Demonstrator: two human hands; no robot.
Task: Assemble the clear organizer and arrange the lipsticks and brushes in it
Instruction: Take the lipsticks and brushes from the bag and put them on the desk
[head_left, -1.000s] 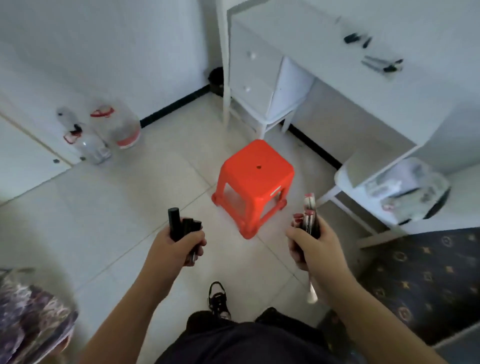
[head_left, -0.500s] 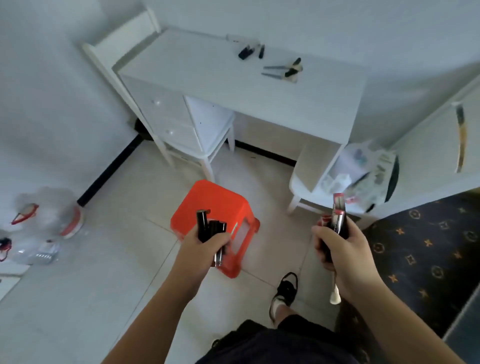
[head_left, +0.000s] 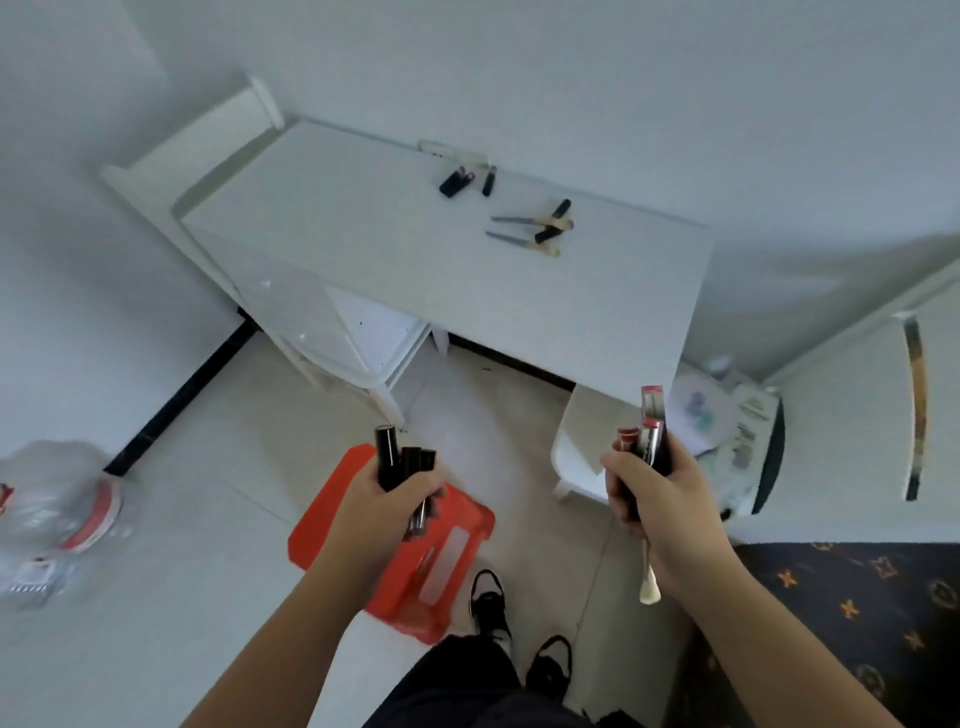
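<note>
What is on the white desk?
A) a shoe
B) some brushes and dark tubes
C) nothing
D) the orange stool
B: two brushes and a few dark tubes lie near the back of the desk; the stool stands on the floor.

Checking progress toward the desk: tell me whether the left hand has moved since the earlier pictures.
Yes. The left hand, gripping black lipstick tubes, went from left of the orange stool to over it, nearer the white desk.

Soft, even daylight; wide-angle bending at edges, slight motion blur throughout.
</note>
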